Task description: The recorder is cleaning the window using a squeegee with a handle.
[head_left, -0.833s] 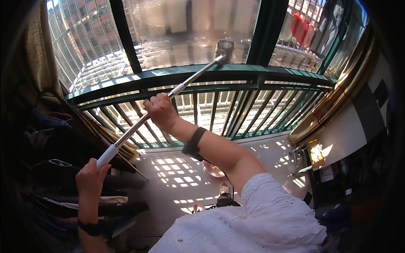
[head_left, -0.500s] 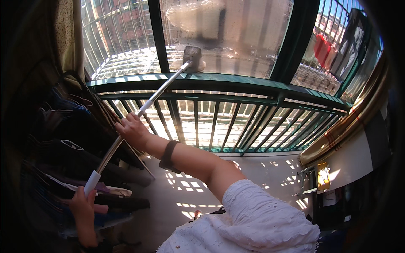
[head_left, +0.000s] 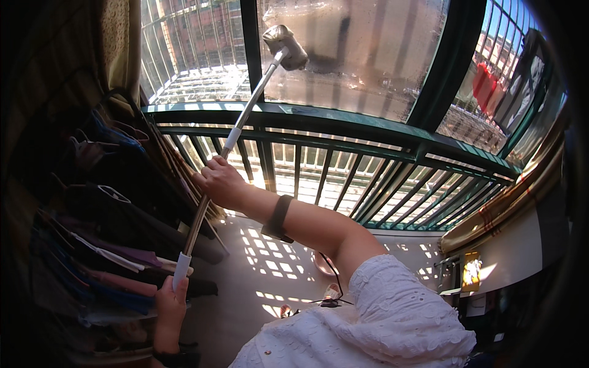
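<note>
A window-cleaning mop slants across the view, its metal pole [head_left: 245, 115] running from lower left up to a grey cloth-covered head [head_left: 293, 54]. The head is at the lower left part of the wet, streaked middle window pane [head_left: 368, 58]; whether it presses on the glass I cannot tell. My right hand [head_left: 221, 184] is wrapped round the middle of the pole, just below a white collar. Lower down, my left hand [head_left: 170, 303] grips the white handle [head_left: 181, 270] at the pole's bottom end.
Dark green railing bars [head_left: 328, 165] run below the window ledge [head_left: 331, 126]. Clothes on hangers [head_left: 116, 236] crowd the left side. At the right are a curtain [head_left: 485, 208] and a yellow box [head_left: 470, 270]. Slippers [head_left: 331, 291] are on the sunlit floor.
The mop head has risen from the pane's bottom edge and turned. Both hands have shifted right, still gripping, and the pole stands steeper. The whole view has shifted slightly.
</note>
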The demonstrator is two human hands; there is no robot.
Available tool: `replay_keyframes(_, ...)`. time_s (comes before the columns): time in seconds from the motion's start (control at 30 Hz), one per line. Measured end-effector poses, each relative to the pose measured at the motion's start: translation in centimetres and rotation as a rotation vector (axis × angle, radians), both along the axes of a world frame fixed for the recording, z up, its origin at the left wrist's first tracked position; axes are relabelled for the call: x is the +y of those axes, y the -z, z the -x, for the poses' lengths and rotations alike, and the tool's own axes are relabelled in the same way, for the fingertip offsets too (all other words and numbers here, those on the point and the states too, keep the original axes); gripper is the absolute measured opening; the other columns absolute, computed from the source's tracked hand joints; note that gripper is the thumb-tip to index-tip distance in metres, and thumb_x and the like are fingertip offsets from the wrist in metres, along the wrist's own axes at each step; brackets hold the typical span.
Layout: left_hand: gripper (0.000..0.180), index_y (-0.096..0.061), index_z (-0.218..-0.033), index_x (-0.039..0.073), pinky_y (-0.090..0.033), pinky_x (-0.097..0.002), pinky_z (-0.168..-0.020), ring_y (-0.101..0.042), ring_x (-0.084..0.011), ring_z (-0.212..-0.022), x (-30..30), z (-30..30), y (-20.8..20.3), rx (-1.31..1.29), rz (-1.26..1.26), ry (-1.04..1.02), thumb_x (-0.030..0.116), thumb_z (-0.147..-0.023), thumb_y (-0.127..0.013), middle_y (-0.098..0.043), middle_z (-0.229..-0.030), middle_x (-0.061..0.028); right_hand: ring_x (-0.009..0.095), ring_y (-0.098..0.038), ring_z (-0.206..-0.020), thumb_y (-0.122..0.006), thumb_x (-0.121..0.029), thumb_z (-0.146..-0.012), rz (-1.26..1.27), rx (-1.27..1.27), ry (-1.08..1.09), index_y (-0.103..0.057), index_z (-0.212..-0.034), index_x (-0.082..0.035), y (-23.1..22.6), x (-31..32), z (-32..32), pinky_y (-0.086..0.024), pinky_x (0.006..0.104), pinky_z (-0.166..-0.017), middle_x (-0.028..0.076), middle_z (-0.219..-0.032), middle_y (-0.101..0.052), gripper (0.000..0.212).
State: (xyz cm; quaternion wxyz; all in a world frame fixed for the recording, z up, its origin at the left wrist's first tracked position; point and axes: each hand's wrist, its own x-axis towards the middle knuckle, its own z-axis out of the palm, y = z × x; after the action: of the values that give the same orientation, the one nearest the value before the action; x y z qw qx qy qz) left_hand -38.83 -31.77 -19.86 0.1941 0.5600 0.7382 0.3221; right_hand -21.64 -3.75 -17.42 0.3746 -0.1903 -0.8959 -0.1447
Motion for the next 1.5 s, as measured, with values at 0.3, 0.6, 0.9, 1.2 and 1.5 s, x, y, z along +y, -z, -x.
replay_keyframes(0.3, 0.038, -0.051, -0.076, 0.005, -0.034, -0.025, -0.045, -0.042, -0.0076, -0.048, 0.2, -3.2, 5.5, -0.31, 0.145, 0.118, 0.039, -0.092, -0.054, -0.044, -0.054, -0.0003, 0.025, -0.057, -0.073, -0.055, -0.008, -0.074, 0.132, -0.267, 0.141, -0.054, -0.08, -0.007, 4.5, -1.4, -6.3, -0.043, 0.0373, -0.082, 0.006, -0.066, -0.058, 0.006)
replay_keyframes(0.6, 0.035, -0.049, -0.077, 0.009, -0.03, -0.0202, -0.039, -0.042, -0.0054, -0.042, -3.4, -1.2, 10.9, -0.65, 0.286, 0.228, 0.04, -0.093, -0.052, -0.042, -0.052, 0.0034, 0.022, -0.059, -0.072, -0.058, -0.013, -0.076, 0.087, -0.386, 0.178, -0.053, -0.079, -0.008, 4.1, -8.1, -7.3, -0.044, 0.033, -0.076, 0.004, -0.065, -0.06, 0.007)
replay_keyframes(0.9, 0.045, -0.055, -0.072, 0.0, -0.038, -0.0293, -0.05, -0.044, -0.01, -0.055, -11.9, 6.3, 14.5, -0.277, 0.367, 0.237, 0.044, -0.085, -0.061, -0.045, -0.057, -0.0028, 0.022, -0.056, -0.071, -0.058, -0.017, -0.072, 0.258, -0.376, 0.048, -0.053, -0.071, -0.009, 10.5, -19.5, -6.3, -0.04, 0.032, -0.066, 0.005, -0.066, -0.057, 0.01)
replay_keyframes(1.2, 0.035, -0.057, -0.075, -0.001, -0.041, -0.032, -0.053, -0.047, -0.0152, -0.054, -17.1, 3.4, 9.8, -0.069, 0.741, 0.162, 0.032, -0.081, -0.066, -0.049, -0.059, -0.0127, 0.022, -0.056, -0.073, -0.057, -0.017, -0.077, 0.861, -0.354, -0.212, -0.055, -0.077, -0.007, 21.6, -25.7, -11.0, -0.041, 0.0345, -0.067, 0.004, -0.072, -0.057, 0.01)
replay_keyframes(1.5, 0.043, -0.057, -0.088, 0.001, -0.041, -0.0323, -0.041, -0.049, -0.0179, -0.044, -5.6, -16.8, 20.4, -0.217, 1.284, 0.219, 0.043, -0.091, -0.049, -0.051, -0.061, -0.0083, 0.028, -0.058, -0.088, -0.062, -0.016, -0.074, 1.089, -0.453, 0.202, -0.062, -0.088, -0.005, 29.6, -25.6, -28.0, -0.046, 0.039, -0.074, 0.011, -0.087, -0.06, 0.018)
